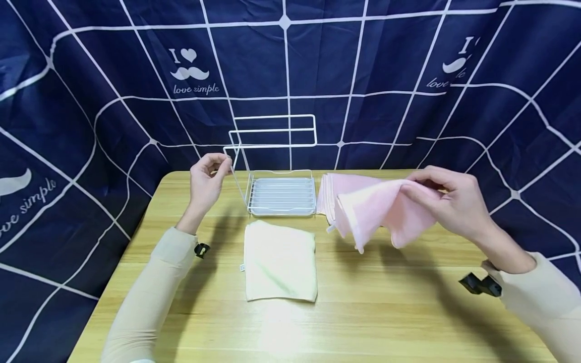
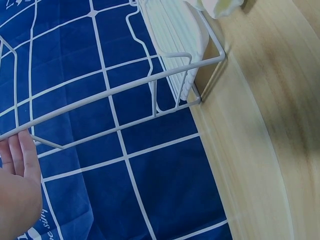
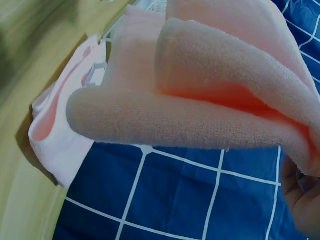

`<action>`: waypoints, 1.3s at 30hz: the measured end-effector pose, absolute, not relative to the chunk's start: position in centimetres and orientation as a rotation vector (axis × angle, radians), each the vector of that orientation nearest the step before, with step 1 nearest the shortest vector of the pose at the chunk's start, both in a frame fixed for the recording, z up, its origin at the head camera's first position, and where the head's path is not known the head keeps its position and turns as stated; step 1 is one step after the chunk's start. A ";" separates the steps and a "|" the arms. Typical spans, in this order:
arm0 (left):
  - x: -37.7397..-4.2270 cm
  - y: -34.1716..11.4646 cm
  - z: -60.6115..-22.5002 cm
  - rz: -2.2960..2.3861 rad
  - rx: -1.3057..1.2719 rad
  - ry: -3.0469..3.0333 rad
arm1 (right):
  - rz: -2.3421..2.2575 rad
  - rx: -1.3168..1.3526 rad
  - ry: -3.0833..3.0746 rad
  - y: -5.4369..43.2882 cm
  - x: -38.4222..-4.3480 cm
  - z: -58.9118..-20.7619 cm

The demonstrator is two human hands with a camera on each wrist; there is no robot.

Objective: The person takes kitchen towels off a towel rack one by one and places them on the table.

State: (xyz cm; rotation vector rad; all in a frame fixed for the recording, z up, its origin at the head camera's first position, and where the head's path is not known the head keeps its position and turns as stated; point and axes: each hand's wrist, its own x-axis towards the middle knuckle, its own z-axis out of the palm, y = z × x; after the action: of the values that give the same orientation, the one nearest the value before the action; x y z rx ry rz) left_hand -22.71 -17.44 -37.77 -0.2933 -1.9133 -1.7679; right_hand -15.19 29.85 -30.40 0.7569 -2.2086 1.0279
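My left hand [image 1: 206,181] pinches a side wire of a white wire rack [image 1: 272,146] near its raised upper frame. The rack's slatted white base [image 1: 282,196] rests at the back of the table. In the left wrist view, the fingertips lie against a long wire [image 2: 110,92]. My right hand [image 1: 454,201] grips a pink towel [image 1: 372,204] by its edge, holding it up so its loose corners hang over the table. Pink folds [image 3: 55,125] also lie on the table beside the rack. A pale yellow-green towel [image 1: 281,262] lies folded flat in front of the rack.
The wooden table [image 1: 354,312] ends at a dark blue grid-patterned cloth [image 1: 327,60] hanging behind it and at both sides. The rack stands close to the back edge. Black wrist devices [image 1: 481,285] sit on both sleeves.
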 end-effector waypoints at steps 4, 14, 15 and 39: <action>-22.6 -17.5 -37.8 -1.757 -0.305 -1.919 | 1.013 0.776 -2.222 30.0 -14.1 -30.8; -22.7 -17.5 -37.8 -1.754 -0.303 -1.938 | 1.045 0.849 -2.284 30.1 -11.0 -32.1; -22.7 -17.5 -37.8 -1.754 -0.302 -1.937 | 1.059 0.857 -2.278 30.1 -10.8 -32.4; -22.8 -17.5 -37.7 -1.769 -0.288 -1.918 | 1.054 0.766 -2.522 29.5 -6.2 -35.6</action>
State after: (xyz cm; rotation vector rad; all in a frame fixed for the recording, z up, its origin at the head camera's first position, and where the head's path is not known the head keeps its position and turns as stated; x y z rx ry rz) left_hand -22.79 -17.47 -37.73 -0.2882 -1.9183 -1.7688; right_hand -6.19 29.48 -35.60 0.7662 -2.5219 1.0536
